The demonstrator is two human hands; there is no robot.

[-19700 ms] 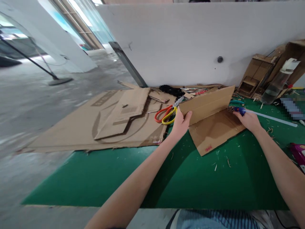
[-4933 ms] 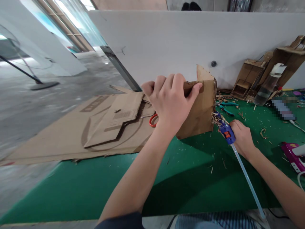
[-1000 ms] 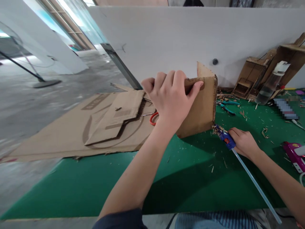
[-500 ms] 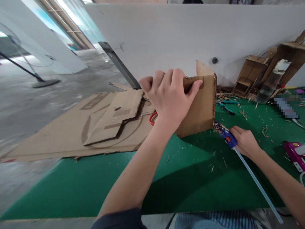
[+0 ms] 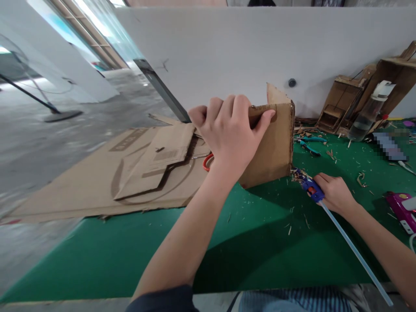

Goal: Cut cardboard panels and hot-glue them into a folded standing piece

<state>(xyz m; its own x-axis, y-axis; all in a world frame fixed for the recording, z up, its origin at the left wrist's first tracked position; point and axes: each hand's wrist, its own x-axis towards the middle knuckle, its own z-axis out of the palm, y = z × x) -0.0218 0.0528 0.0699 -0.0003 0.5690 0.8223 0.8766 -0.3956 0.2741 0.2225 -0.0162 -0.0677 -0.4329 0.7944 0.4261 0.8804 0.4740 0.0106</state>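
Observation:
My left hand point(image 5: 232, 125) grips the top edge of a folded cardboard piece point(image 5: 274, 147), which stands upright on the green table. The fingers lie over the far side and the thumb presses on the near face. My right hand point(image 5: 334, 193) is wrapped round a blue hot glue gun point(image 5: 312, 189), its grip hidden by the fingers. A long translucent glue stick point(image 5: 357, 255) sticks out of the gun's back toward me. The gun's nozzle end, covered in cardboard scraps, is at the lower right corner of the cardboard piece; whether it touches I cannot tell.
Cut cardboard sheets point(image 5: 152, 164) lie on the left, with an orange scissor-like handle point(image 5: 208, 162) beside my wrist. Teal pliers point(image 5: 308, 145), a clear bottle point(image 5: 370, 112), cardboard structures point(image 5: 341, 102), a phone-like device point(image 5: 390, 146) and a magenta power strip point(image 5: 401, 212) are at right. A white panel point(image 5: 221, 52) stands behind.
Almost nothing differs. The free end of the glue stick has shifted slightly right, and the view has moved very slightly. Both hands keep their hold.

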